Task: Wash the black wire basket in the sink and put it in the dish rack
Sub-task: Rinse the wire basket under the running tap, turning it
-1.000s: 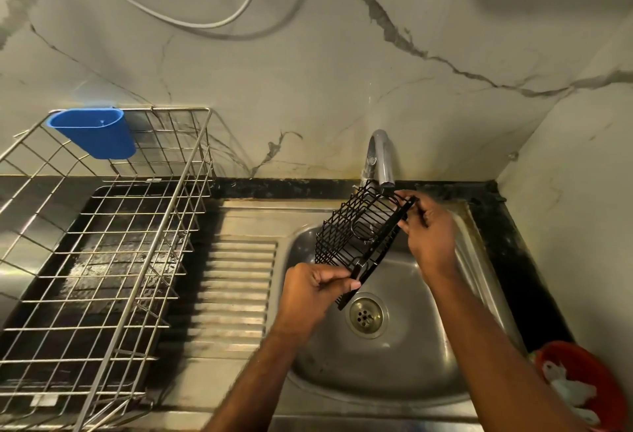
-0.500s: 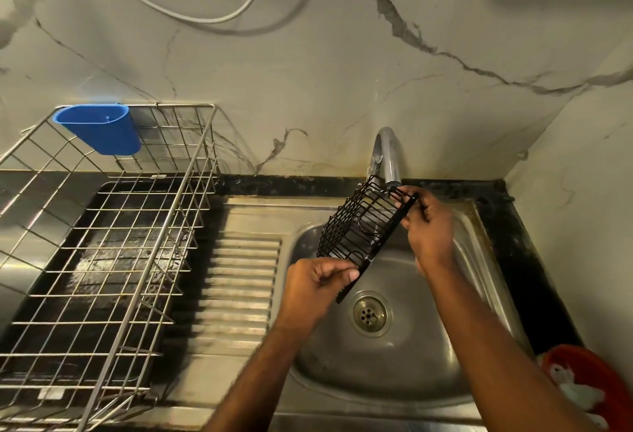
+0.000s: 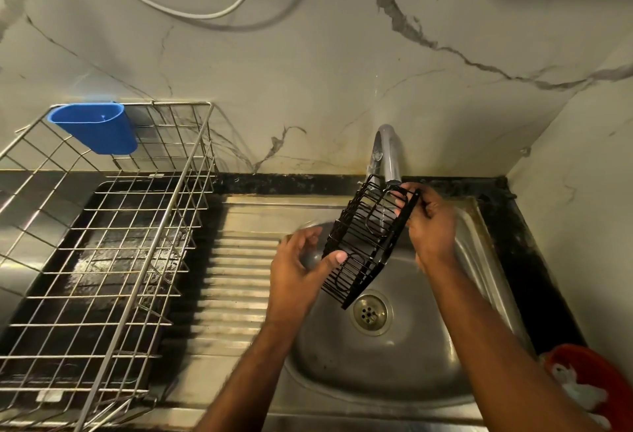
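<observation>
Flanking sink (image 3: 486,356): dish rack (image 3: 113,236), red bowl (image 3: 596,383)

A blue plastic cup-shaped holder (image 3: 96,128) hangs far left of the fingers, up against the pale marble wall (image 3: 308,65) veined with grey. A white cable (image 3: 191,13) loops across that wall, high above the fingers. A red plastic bowl (image 3: 596,387) holding something white sits on the black stone surface (image 3: 534,243), low and to their right.

Black coated wire basket (image 3: 368,239), dull steel sink (image 3: 479,243), blue plastic cup (image 3: 96,130)
</observation>
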`<state>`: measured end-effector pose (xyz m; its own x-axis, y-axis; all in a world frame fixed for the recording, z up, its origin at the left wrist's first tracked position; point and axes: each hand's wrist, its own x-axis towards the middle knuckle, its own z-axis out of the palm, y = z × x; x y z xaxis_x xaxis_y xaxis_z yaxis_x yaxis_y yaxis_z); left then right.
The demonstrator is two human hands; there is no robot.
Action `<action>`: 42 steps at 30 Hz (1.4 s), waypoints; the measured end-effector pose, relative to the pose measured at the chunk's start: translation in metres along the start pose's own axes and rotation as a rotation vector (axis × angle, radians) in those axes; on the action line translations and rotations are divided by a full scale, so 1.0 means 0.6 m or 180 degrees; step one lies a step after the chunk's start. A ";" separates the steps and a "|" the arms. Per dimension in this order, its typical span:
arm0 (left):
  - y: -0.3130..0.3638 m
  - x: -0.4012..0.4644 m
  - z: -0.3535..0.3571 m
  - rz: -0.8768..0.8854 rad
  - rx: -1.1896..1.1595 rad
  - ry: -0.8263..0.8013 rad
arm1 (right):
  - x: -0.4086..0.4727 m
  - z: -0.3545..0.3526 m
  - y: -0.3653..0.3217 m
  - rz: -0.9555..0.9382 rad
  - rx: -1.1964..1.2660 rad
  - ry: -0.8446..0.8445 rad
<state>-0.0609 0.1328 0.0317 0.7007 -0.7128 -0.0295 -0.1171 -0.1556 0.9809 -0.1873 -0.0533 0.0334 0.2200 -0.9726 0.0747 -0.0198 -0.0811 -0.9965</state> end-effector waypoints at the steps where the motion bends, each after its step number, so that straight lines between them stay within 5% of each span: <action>1: -0.004 0.001 0.001 -0.0015 -0.0064 -0.0197 | 0.000 0.002 -0.001 0.0022 0.0083 -0.0009; 12: -0.008 -0.007 0.015 -0.0190 -0.0460 -0.0672 | -0.005 0.008 -0.007 0.0263 0.0647 -0.0080; 23: -0.020 -0.007 0.009 -0.0136 -0.0389 -0.0625 | 0.002 0.022 -0.007 0.0400 0.0848 -0.0319; 42: -0.037 -0.014 0.005 -0.0227 -0.0418 -0.0625 | 0.020 0.024 -0.002 0.0387 -0.0094 -0.0533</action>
<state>-0.0664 0.1403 0.0098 0.5521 -0.8245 -0.1239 0.0294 -0.1293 0.9912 -0.1707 -0.0617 0.0353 0.3733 -0.9261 -0.0556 -0.0842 0.0259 -0.9961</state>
